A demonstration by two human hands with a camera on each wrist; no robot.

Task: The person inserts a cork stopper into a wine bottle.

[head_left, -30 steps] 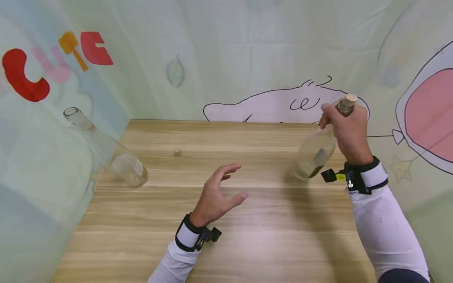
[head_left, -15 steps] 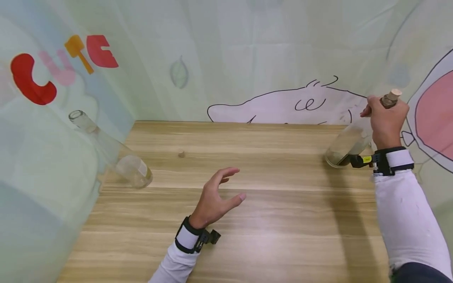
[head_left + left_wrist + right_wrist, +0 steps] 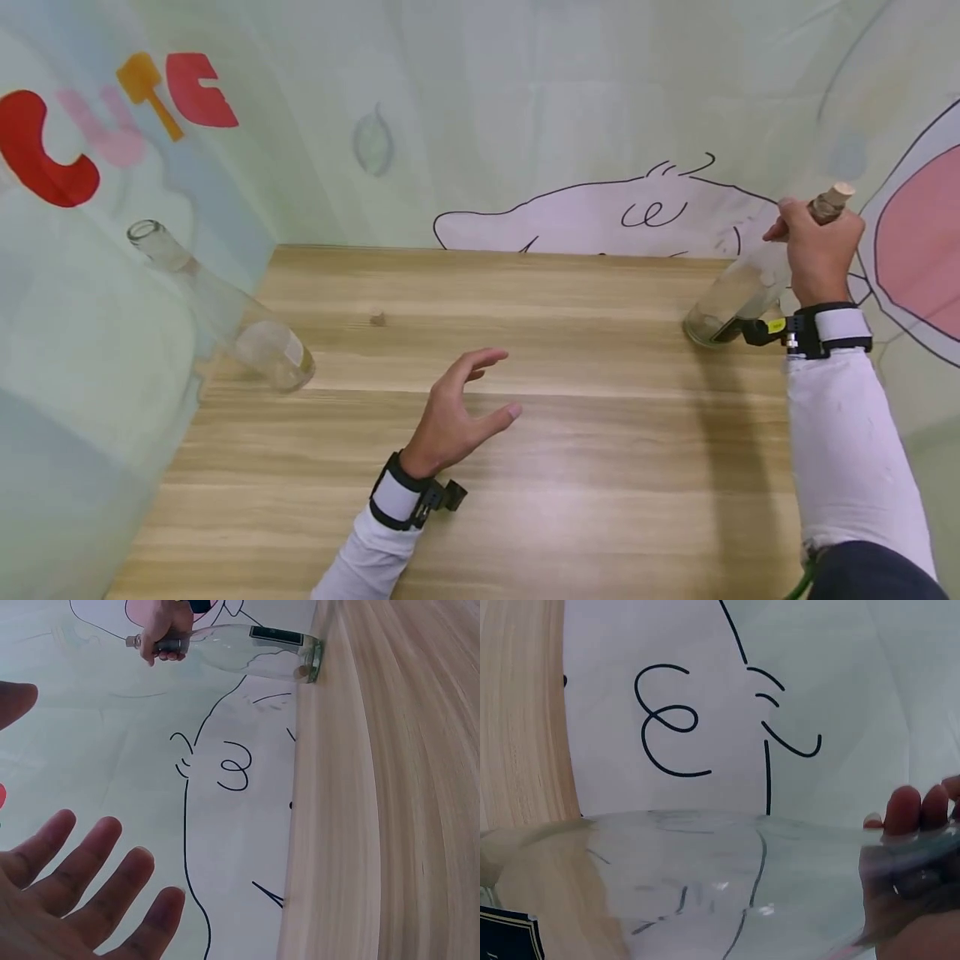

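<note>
My left hand (image 3: 457, 417), nearest me, is spread with the thumb well apart, holding nothing. Off to its left stands a clear bottle (image 3: 262, 346), its pale label (image 3: 294, 351) too small to read. Farther out, my right hand (image 3: 823, 254) grips a corked bottle (image 3: 729, 298) by the neck, upright on the table (image 3: 585, 467); its dark label (image 3: 276, 636) is unreadable. Beyond my left hand lies a small cork (image 3: 377, 318); past that, wall letters (image 3: 140, 75) read "CUTE".

Dark-labelled clear bottle (image 3: 232, 652), tan wood-grained table (image 3: 570, 467), white sleeves (image 3: 855, 442)
</note>
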